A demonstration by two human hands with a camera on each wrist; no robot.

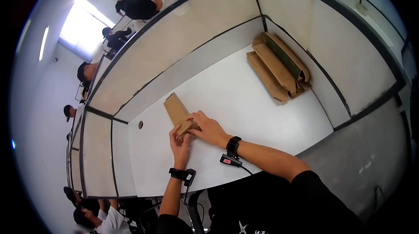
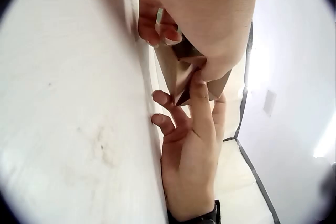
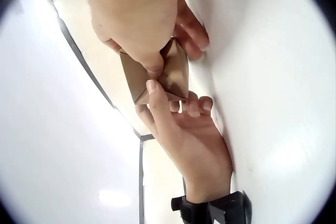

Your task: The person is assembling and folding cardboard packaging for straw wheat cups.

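A long, narrow brown cardboard box (image 1: 175, 108) lies slantwise over the white table in the head view, its near end between both hands. My left hand (image 1: 179, 149) grips that end from the near left side, fingers around its wall. From the right, my right hand (image 1: 211, 130) holds the same end. In the right wrist view both thumbs press at the folded flaps of the box end (image 3: 134, 79), with the left hand (image 3: 194, 142) below. The left wrist view shows creased flaps and the right hand (image 2: 189, 155) there; the box's far side is hidden.
Several brown cardboard pieces (image 1: 273, 66), partly folded, lie stacked at the back right against the partition. Pale partition panels (image 1: 183, 51) with dark edges border the white table (image 1: 227, 99). A round hole (image 1: 140, 125) is in the tabletop at left. Other people are beyond the panels.
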